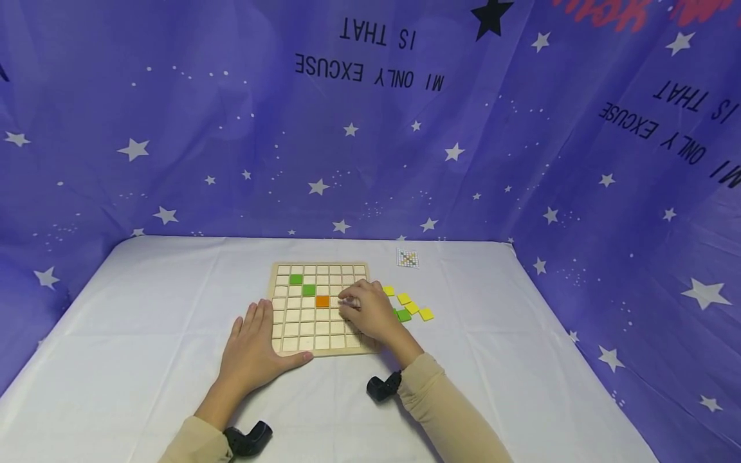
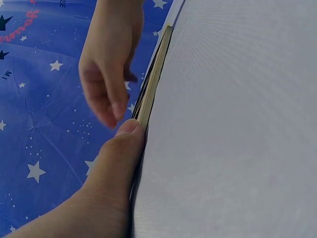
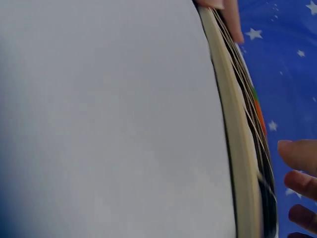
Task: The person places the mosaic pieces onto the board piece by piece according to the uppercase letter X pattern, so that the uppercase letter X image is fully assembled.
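A wooden grid board (image 1: 291, 332) lies flat on the white table. Two green tiles (image 1: 309, 290) and one orange tile (image 1: 322, 301) sit in its cells along a diagonal. My left hand (image 1: 251, 347) rests at the board's near left corner, fingers straight along the left side and thumb against the front edge. Over the right part of the board hovers my right hand (image 1: 370, 312). In the right wrist view its fingers (image 3: 302, 183) are apart, with nothing seen between them. The hand hides some cells beneath it.
To the right of the board lie several loose yellow tiles (image 1: 426, 314) and a green tile (image 1: 404, 316), partly behind the right hand. A small pattern card (image 1: 408, 258) lies farther back. A purple star-printed curtain (image 1: 318, 186) hangs behind the table.
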`<state>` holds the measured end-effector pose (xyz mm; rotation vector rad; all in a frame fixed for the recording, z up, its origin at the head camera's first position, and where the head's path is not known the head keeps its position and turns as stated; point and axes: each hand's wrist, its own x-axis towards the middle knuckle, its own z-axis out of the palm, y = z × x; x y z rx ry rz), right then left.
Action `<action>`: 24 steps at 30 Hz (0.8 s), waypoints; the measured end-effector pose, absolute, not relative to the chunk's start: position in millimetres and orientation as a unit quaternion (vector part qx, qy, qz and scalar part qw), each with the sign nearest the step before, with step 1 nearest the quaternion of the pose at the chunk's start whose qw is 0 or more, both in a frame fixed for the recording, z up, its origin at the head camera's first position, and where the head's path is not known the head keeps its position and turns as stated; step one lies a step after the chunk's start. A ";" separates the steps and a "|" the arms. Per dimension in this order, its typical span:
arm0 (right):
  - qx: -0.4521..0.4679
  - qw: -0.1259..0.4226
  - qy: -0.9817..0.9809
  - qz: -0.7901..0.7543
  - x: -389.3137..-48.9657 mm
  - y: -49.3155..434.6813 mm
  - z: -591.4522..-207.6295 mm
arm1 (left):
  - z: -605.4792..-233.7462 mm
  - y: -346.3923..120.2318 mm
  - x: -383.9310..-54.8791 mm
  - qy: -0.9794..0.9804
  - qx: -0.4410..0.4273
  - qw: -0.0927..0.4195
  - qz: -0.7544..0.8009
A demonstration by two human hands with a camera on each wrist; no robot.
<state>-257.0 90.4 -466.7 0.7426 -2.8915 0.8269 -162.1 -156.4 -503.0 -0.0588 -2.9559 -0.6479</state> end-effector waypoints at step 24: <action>0.175 0.001 -0.974 0.143 -251.9 182.8 -465.6 | -500.7 -156.0 -161.1 -0.974 -0.021 0.056 -0.217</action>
